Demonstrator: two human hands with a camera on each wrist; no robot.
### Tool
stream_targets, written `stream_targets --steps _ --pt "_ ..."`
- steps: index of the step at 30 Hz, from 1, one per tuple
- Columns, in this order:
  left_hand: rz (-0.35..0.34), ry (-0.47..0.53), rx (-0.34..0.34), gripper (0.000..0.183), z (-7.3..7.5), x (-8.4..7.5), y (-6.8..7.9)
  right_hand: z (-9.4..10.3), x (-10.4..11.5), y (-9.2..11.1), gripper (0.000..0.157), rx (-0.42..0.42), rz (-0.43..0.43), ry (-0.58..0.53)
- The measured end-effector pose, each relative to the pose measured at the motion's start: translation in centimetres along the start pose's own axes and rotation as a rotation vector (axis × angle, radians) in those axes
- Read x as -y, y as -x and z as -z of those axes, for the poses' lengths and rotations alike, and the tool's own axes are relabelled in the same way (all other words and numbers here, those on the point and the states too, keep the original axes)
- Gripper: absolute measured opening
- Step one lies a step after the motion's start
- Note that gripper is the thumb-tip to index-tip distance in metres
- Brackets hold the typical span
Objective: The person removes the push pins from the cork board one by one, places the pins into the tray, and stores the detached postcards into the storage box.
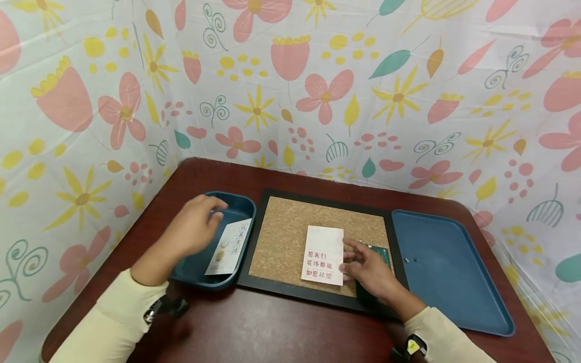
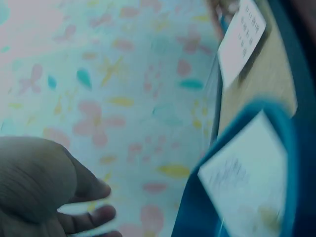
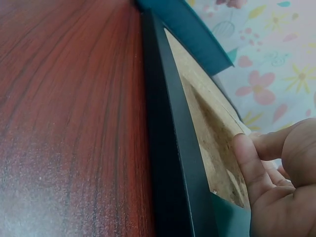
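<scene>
The step in hand appears to be placing or shifting the white rectangular card with red characters [image 1: 322, 254], whose right edge the right hand [image 1: 369, 269] pinches between thumb and fingers above the black-framed cork board [image 1: 281, 237]; the next move probably calls for steadying and aligning it before release. The right forearm reaches in from the near right. The left hand [image 1: 195, 224], fingers loosely bent and gripping nothing, hovers over the deep blue plastic tray [image 1: 192, 268] at left.
</scene>
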State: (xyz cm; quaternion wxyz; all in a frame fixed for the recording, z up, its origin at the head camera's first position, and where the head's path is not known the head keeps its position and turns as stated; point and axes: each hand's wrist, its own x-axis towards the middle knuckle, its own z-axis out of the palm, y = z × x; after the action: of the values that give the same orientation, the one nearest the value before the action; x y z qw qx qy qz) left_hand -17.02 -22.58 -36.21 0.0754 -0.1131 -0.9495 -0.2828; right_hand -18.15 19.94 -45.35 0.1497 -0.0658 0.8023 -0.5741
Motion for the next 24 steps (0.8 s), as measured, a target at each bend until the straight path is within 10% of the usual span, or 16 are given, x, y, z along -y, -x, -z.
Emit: stream_targets --steps 11,24 --pt "0.32 0.052 0.251 0.047 2.9 7.5 -0.4 -0.1 0.5 0.0 0.074 0.0 0.009 -0.028" --pt "0.485 0.544 0.441 0.037 2.4 11.5 -0.5 -1.8 1.0 -0.5 0.075 -0.016 0.035 -0.086"
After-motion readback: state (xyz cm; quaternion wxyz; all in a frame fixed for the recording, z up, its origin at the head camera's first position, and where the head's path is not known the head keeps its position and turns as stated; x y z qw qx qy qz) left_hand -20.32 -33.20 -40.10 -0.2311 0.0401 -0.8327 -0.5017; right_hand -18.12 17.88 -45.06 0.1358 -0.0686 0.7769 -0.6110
